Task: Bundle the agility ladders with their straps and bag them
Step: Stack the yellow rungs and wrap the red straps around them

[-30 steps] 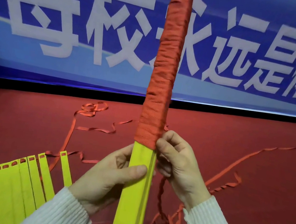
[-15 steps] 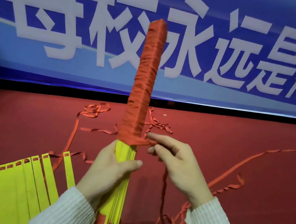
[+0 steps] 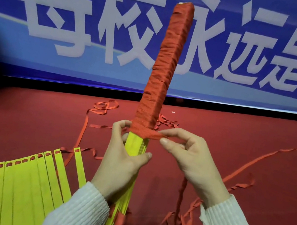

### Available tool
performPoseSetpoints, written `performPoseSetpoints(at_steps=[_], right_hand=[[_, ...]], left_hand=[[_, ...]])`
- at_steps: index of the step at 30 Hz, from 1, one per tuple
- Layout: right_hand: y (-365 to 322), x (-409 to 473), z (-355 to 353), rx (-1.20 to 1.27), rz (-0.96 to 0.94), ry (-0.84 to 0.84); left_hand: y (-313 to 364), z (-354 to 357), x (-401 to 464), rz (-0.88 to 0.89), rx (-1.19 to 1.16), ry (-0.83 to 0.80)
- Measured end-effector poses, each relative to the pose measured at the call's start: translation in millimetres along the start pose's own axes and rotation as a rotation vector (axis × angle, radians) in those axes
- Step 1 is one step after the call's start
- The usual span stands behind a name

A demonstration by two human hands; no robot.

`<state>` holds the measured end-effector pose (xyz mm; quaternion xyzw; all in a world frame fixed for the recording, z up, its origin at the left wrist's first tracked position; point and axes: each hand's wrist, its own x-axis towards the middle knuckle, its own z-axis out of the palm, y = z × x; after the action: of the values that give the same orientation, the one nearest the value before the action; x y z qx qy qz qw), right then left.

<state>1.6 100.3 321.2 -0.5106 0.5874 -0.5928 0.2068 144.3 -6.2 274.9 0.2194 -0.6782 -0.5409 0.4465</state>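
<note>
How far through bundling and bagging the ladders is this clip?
Done: the upper part of the held rung bundle is wound in red strap. In hand: the left hand grips the bare yellow section while the right hand pinches the strap at the wrap's lower edge. Left: the lower part is unwrapped, a second set of rungs lies fanned on the floor with loose strap, and no bag is visible.

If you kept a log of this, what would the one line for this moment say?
step: wrapping | left hand grips yellow rung bundle | right hand pinches red strap taut | spare rungs on floor
</note>
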Motion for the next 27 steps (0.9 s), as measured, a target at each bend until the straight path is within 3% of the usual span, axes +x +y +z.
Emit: performPoseSetpoints(at_steps=[5,12,14,19,27], right_hand=[[7.8,0.7,1.7,0.111,0.055,0.125],[7.6,2.4,6.3,0.306,0.098,0.081],[5.8,1.6,5.6,0.364,0.067,0.079],[15.2,-0.1,11.4,0.291,0.003,0.168],[21.9,-2.1,-18.8,0.110,0.053,-0.013]], left_hand=[[4.9,2.6,-3.6,0.003,-0.091,-0.013],[15.0,1.1,-5.9,-0.058,-0.363,-0.181],[14.6,-0.9,-5.6,-0.108,-0.444,-0.264],[15.4,-4.1,-11.3,-0.190,-0.369,-0.543],[12.7,-3.0,-8.1,-0.106,-0.282,-0.335]])
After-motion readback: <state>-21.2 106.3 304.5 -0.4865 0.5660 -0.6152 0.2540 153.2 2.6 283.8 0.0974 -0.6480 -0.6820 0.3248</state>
